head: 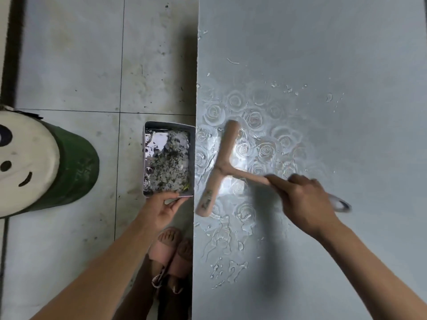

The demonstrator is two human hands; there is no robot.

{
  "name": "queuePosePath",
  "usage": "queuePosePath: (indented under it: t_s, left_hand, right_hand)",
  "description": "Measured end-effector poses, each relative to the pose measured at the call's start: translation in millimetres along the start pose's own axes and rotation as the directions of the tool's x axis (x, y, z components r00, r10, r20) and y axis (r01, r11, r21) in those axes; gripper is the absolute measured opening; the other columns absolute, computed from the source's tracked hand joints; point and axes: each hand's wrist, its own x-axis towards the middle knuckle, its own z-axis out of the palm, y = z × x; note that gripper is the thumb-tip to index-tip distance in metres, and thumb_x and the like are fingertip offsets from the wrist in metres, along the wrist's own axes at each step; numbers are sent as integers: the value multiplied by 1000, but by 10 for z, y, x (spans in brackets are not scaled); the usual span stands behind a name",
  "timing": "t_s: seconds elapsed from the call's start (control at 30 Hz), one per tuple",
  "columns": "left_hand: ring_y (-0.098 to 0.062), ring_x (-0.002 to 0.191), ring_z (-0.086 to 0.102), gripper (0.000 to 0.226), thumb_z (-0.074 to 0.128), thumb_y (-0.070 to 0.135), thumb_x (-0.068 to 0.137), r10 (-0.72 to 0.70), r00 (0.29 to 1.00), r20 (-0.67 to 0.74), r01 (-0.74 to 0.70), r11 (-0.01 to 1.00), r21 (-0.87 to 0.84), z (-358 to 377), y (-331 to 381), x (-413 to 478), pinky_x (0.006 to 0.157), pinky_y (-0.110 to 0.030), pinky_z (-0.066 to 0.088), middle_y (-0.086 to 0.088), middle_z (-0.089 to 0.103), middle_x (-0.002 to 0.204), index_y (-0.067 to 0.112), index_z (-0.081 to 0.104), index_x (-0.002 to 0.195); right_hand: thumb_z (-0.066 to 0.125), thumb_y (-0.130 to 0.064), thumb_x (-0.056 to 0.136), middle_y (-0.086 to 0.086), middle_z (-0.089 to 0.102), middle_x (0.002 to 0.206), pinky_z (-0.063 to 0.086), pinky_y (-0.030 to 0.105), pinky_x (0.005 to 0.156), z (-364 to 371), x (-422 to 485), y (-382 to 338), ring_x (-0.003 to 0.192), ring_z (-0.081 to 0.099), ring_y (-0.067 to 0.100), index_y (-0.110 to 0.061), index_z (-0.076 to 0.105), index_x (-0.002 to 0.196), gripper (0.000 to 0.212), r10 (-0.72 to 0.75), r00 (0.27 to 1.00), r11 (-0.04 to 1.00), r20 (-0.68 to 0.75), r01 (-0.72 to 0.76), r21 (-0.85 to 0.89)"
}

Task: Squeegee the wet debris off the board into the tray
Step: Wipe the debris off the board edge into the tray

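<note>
Right hand (307,199), squeegee (219,169) near board edge (196,144)

Green stool (76,167) with white smiley-face seat stands on tiled floor (69,65), far left. Two feet in pink slippers (172,255) on the floor, bottom centre. Dark specks on tiles.

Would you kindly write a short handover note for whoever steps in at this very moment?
Left hand: grips the near rim of the tray, held against the board's left edge.
Right hand: closed on the squeegee handle, blade lying on the wet patch close to that edge.
Done: the tray already holds wet, speckled debris.
Left: water and white scraps remain around the rose pattern, above and below the blade; sweep them leftward into the tray.
</note>
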Motion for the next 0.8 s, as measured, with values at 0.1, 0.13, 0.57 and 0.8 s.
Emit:
queuePosePath:
  t_s: [0.1, 0.13, 0.57, 0.8]
  left_hand:
    - [-34, 93, 61, 26, 41, -18, 86, -5, 1000, -8, 5, 1000, 22, 14, -17, -18, 68, -35, 58, -19, 65, 93, -5, 63, 94]
    - [-34, 93, 61, 24, 42, -17, 87, -16, 1000, -18, 17, 999, 33, 20, -17, -28, 67, -34, 58, -21, 65, 89, -8, 64, 85]
    - [-24, 82, 60, 19, 42, -14, 88, -46, 997, -61, 51, 995, 85, 28, -9, 12, 53, -22, 57, -17, 64, 81, -4, 57, 86]
    - [-29, 92, 61, 21, 43, -16, 87, -49, 997, -53, 51, 997, 52, 9, 60, 33, 62, -31, 59, -19, 62, 94, -2, 58, 91]
  right_hand:
    - [52, -18, 90, 8, 57, 78, 35, 38, 73, -70, 269, -204, 78, 55, 33, -32, 60, 122, 35, -67, 996, 996, -62, 63, -64]
    - [52, -17, 90, 8, 57, 77, 34, 37, 71, -115, 287, -227, 76, 55, 33, -32, 61, 120, 34, -76, 995, 994, -65, 71, -79]
    - [43, -26, 96, 5, 58, 90, 34, 36, 79, -40, 345, -291, 90, 55, 30, -40, 47, 133, 41, -73, 997, 997, -4, 73, -39]
    - [68, -11, 78, 7, 54, 65, 38, 37, 61, -255, 263, -237, 63, 55, 34, -27, 69, 109, 34, -53, 991, 998, -120, 48, -47]
